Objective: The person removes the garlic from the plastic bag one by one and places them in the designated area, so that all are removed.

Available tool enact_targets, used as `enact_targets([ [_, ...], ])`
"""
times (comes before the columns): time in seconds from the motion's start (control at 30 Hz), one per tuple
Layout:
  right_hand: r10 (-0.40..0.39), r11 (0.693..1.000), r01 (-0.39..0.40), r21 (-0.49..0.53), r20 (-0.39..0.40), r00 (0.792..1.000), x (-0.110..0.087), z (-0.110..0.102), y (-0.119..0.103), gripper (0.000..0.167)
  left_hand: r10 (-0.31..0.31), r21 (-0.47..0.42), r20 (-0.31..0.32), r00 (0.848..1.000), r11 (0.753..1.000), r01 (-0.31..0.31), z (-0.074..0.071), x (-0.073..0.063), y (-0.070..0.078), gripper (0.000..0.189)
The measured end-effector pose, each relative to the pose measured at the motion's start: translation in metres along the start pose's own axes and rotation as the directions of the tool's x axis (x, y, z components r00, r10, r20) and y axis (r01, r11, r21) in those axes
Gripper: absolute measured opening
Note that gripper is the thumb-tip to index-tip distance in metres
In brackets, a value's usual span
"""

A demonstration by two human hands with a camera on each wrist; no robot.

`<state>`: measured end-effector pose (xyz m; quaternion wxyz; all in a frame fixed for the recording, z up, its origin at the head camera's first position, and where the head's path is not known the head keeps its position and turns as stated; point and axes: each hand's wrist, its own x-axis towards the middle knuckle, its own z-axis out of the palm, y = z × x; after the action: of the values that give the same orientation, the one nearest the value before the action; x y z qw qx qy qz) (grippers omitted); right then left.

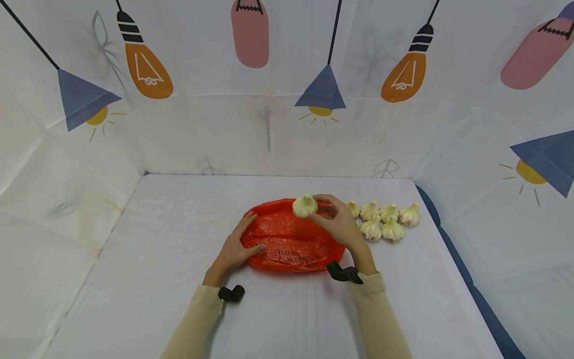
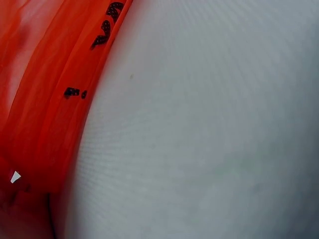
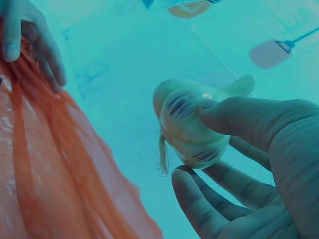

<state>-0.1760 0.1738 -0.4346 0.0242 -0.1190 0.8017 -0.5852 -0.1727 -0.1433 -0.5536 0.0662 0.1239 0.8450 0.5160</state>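
Note:
In the head view a red plastic bag (image 1: 287, 244) with black print lies on the white table. My left hand (image 1: 233, 249) grips its left rim, with the thumb over the near side and the fingers toward the far side. Above the bag's far right part, my right hand (image 1: 338, 219) pinches a garlic bulb (image 1: 305, 206) between thumb and fingertips. The right wrist view shows this garlic bulb (image 3: 187, 119) close up, purple-streaked, with its roots toward the bag. Red plastic (image 2: 45, 89) fills the left side of the left wrist view.
Several garlic bulbs (image 1: 392, 230) stand in two rows right of the bag, partly hidden by my right hand. The white table (image 1: 134, 279) meets a lamp-patterned cloth (image 1: 202, 129) at its back and sides. A dark blue strip (image 1: 453, 259) runs along the right edge.

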Motion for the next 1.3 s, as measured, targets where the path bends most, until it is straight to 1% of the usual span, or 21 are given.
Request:
enact_targets([
  [0.13, -0.018, 0.999, 0.020, 0.036, -0.051, 0.999, -0.008, -0.009, 0.002, 0.048, 0.010, -0.001, 0.000, 1.000, 1.000, -0.010, 0.000, 0.000, 0.000, 0.093],
  [0.23, -0.027, 0.999, 0.031, 0.034, -0.099, 0.995, -0.014, -0.017, 0.003, 0.049, 0.002, -0.004, 0.003, 1.000, 1.000, -0.002, 0.000, 0.000, 0.000, 0.093],
  [0.47, -0.026, 0.998, 0.038, 0.058, -0.203, 0.979, -0.028, -0.036, 0.012, 0.049, -0.008, -0.001, 0.004, 1.000, 1.000, 0.008, -0.001, 0.000, -0.002, 0.093],
  [0.63, -0.018, 1.000, 0.024, 0.016, -0.282, 0.959, -0.036, -0.049, 0.017, 0.049, -0.007, -0.007, 0.000, 1.000, 1.000, 0.007, -0.001, -0.001, 0.000, 0.093],
  [0.97, 0.002, 0.998, -0.026, -0.056, -0.385, 0.923, -0.063, -0.077, 0.026, 0.048, -0.009, -0.021, 0.003, 1.000, 1.000, 0.009, 0.001, -0.003, 0.001, 0.093],
  [1.17, 0.028, 0.992, -0.081, -0.100, -0.447, 0.894, -0.074, -0.087, 0.031, 0.050, 0.000, -0.013, -0.005, 1.000, 1.000, 0.000, 0.000, -0.002, 0.001, 0.093],
  [1.3, 0.060, 0.991, -0.112, -0.080, -0.480, 0.875, -0.079, -0.091, 0.035, 0.053, 0.001, -0.013, -0.004, 1.000, 1.000, -0.001, 0.000, -0.001, 0.001, 0.093],
])
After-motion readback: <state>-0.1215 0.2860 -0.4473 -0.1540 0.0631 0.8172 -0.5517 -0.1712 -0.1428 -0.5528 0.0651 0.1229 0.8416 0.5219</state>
